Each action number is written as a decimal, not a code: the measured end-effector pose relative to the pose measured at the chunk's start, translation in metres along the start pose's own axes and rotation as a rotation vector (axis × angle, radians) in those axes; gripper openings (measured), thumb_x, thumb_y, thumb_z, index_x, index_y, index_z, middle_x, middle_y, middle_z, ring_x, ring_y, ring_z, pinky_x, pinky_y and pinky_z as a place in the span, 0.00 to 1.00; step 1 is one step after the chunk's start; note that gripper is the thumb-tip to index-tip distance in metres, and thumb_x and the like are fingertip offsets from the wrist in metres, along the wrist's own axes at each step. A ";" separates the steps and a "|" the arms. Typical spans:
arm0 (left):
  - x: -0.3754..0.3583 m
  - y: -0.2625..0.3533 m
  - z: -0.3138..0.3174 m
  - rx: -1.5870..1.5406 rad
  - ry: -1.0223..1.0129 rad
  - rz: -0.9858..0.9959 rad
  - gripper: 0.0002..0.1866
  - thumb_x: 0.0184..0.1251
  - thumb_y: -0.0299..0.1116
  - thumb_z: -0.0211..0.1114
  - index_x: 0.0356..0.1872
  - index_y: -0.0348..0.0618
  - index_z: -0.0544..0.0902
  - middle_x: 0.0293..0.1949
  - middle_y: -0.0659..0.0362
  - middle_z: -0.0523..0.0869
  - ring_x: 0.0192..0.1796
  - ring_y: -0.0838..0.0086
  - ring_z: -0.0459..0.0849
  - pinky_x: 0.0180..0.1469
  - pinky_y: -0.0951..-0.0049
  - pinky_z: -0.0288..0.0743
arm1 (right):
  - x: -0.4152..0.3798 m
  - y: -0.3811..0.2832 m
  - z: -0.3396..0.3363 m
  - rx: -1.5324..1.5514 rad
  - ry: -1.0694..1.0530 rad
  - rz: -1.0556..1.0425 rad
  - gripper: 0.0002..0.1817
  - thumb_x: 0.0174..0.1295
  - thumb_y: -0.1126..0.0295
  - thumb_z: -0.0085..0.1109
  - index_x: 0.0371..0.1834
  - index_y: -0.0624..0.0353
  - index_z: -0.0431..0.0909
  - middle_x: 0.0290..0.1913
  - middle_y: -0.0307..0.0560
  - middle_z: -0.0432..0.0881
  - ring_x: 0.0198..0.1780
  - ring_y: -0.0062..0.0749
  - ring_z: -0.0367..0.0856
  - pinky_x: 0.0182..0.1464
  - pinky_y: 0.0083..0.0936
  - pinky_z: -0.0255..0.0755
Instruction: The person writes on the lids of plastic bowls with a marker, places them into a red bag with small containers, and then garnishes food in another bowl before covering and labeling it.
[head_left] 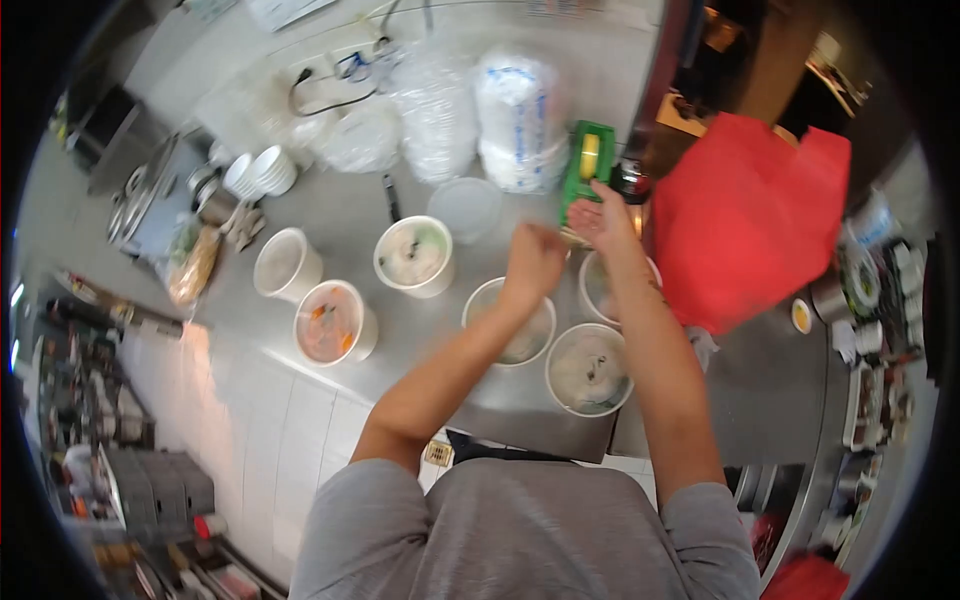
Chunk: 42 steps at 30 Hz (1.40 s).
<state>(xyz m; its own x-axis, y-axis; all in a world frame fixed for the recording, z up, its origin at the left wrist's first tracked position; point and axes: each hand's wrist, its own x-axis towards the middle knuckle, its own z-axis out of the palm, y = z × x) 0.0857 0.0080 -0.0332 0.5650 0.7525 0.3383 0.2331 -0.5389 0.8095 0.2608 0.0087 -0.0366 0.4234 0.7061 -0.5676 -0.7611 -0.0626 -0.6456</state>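
Observation:
My left hand [537, 262] is closed, slightly blurred, above the bowls; whatever its fingers may hold is hidden. My right hand [600, 218] has its fingers apart at the near end of a green tape dispenser [586, 165] with a yellow roll. Under my forearms stand round white tubs with food: one tub [520, 335] below my left wrist, a second tub [590, 370] nearer me, and a third tub [597, 290] partly covered by my right forearm. Further left are a tub with white food [414, 256] and a tub with orange pieces [333, 322].
A pale tub [288, 264] stands at the left. Behind are a clear lid [463, 208], a black-handled utensil [391, 197] and plastic-wrapped stacks [520, 120]. A large red bag [750, 225] stands right of my right arm. Small white cups [262, 173] sit back left.

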 end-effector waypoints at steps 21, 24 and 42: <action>-0.222 0.042 -0.220 -0.347 0.461 -0.370 0.06 0.62 0.29 0.60 0.30 0.36 0.76 0.36 0.60 0.76 0.37 0.76 0.74 0.42 0.77 0.68 | -0.114 0.110 0.187 -0.280 -0.634 -0.291 0.30 0.53 0.76 0.62 0.62 0.60 0.67 0.35 0.43 0.80 0.34 0.28 0.77 0.38 0.27 0.72; -0.241 0.020 -0.259 -0.339 0.633 -0.545 0.11 0.65 0.36 0.60 0.28 0.40 0.77 0.29 0.65 0.75 0.34 0.81 0.72 0.40 0.78 0.66 | -0.109 0.182 0.246 -0.477 -0.675 -0.468 0.34 0.50 0.79 0.63 0.64 0.59 0.65 0.35 0.45 0.80 0.31 0.29 0.78 0.36 0.26 0.73; -0.293 -0.119 -0.287 0.322 0.645 -0.656 0.13 0.69 0.40 0.56 0.31 0.40 0.76 0.20 0.63 0.79 0.21 0.77 0.75 0.24 0.79 0.69 | -0.080 0.290 0.216 -0.856 -0.421 0.081 0.22 0.59 0.71 0.56 0.58 0.58 0.67 0.39 0.47 0.77 0.35 0.28 0.76 0.31 0.25 0.73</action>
<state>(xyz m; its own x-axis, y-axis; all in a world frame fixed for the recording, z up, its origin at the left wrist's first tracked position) -0.3351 -0.0395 -0.0912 -0.2735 0.9512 0.1429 0.6066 0.0552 0.7931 -0.0995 0.0866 -0.0683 0.0470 0.8623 -0.5042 -0.0920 -0.4989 -0.8618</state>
